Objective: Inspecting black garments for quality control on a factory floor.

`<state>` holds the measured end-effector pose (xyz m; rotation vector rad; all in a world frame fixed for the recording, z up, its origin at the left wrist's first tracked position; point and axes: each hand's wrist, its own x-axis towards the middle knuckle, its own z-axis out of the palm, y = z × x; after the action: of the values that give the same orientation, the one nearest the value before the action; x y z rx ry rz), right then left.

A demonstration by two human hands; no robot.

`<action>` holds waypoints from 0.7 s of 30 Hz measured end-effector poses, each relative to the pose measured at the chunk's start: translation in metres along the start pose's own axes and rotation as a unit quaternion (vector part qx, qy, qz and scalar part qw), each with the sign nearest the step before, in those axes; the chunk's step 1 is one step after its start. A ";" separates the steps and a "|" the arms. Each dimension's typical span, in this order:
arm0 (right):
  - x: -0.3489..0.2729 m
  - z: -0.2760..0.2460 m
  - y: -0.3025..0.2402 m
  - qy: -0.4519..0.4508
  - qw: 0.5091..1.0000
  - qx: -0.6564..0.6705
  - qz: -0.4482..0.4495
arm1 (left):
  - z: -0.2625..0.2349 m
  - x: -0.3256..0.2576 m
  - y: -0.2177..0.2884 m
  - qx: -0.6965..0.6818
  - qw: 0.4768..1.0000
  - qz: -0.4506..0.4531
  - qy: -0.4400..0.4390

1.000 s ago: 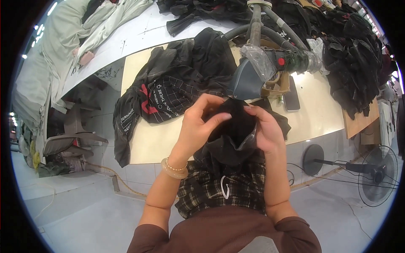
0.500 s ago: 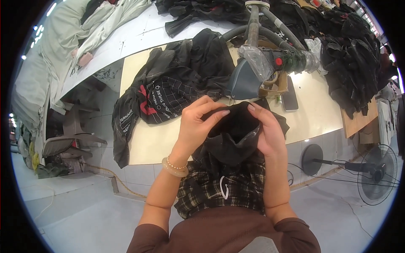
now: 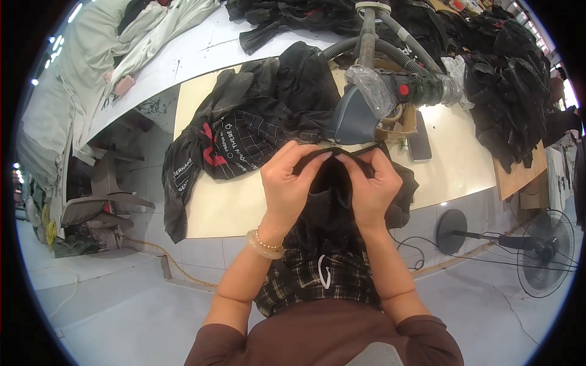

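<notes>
**Fingertips tight on the rim of a black garment (image 3: pixel 331 215)**

A worker in a brown top (image 3: pixel 317 332) pinches dark cloth between thumbs and fingers, the left hand (image 3: pixel 290 183) and right hand (image 3: pixel 373 186) nearly meeting thumb to thumb at the upper edge. Both grips are narrow and closed on the fabric. The black garment hangs open below the fingers, in front of the worker and above plaid bottoms (image 3: pixel 287 280) with a white drawstring (image 3: pixel 325 273). Just beyond its upper edge stands a blue-grey machine head (image 3: pixel 356 117), partly draped in clear plastic (image 3: pixel 373 91); whether cloth and machine touch cannot be told. A pale bangle (image 3: pixel 264 246) circles the left wrist.

On the cream tabletop (image 3: pixel 213 213), to the left, lies a crumpled dark garment with a grid print (image 3: pixel 251 137). A flat dark device (image 3: pixel 419 140) rests to the right of the machine head. Farther right, a heap of black clothing (image 3: pixel 510 91) spills toward a wooden board (image 3: pixel 524 172), while a fan (image 3: pixel 545 253) stands near the picture's right rim. Pale cloth (image 3: pixel 61 116) fills the upper left.
</notes>
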<state>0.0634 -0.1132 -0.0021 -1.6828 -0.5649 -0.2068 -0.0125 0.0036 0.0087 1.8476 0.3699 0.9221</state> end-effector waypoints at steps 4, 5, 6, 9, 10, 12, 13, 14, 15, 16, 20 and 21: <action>0.003 0.007 -0.003 0.013 1.000 -0.004 0.009 | 0.002 -0.001 0.000 -0.017 0.999 -0.011 0.033; 0.004 0.006 -0.004 0.012 1.000 -0.002 0.014 | 0.002 -0.001 0.000 -0.017 0.999 -0.012 0.038; 0.004 0.006 -0.005 0.009 1.000 -0.002 0.020 | 0.003 -0.001 0.000 -0.016 0.999 -0.018 0.039; 0.005 0.006 -0.007 0.015 0.999 -0.008 0.035 | 0.005 -0.002 -0.001 -0.022 0.998 -0.027 0.046; 0.005 0.007 -0.007 0.020 0.999 -0.012 0.042 | 0.006 -0.003 -0.001 -0.026 0.998 -0.030 0.048; 0.005 0.008 -0.007 0.024 0.998 0.001 0.053 | 0.007 -0.003 -0.002 -0.036 0.997 -0.034 0.053; 0.005 0.008 -0.007 0.026 0.998 0.007 0.060 | 0.007 -0.004 -0.002 -0.041 0.997 -0.038 0.054; 0.006 0.009 -0.006 0.028 0.998 0.008 0.053 | 0.007 -0.004 -0.002 -0.038 0.997 -0.034 0.054; 0.006 0.008 -0.006 0.029 0.999 0.008 0.045 | 0.008 -0.003 -0.002 -0.036 0.998 -0.030 0.053; 0.006 0.008 -0.005 0.030 0.999 0.005 0.037 | 0.008 -0.003 -0.002 -0.035 0.998 -0.027 0.052; 0.006 0.004 -0.004 0.032 0.998 0.013 0.045 | 0.011 -0.003 -0.003 -0.037 0.998 -0.031 0.047; 0.006 0.003 -0.003 0.032 0.998 0.017 0.053 | 0.012 -0.002 -0.003 -0.040 0.998 -0.031 0.047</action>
<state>0.0660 -0.1087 0.0027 -1.6627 -0.4284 -0.1730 -0.0051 -0.0041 0.0028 1.7144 0.4397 0.9683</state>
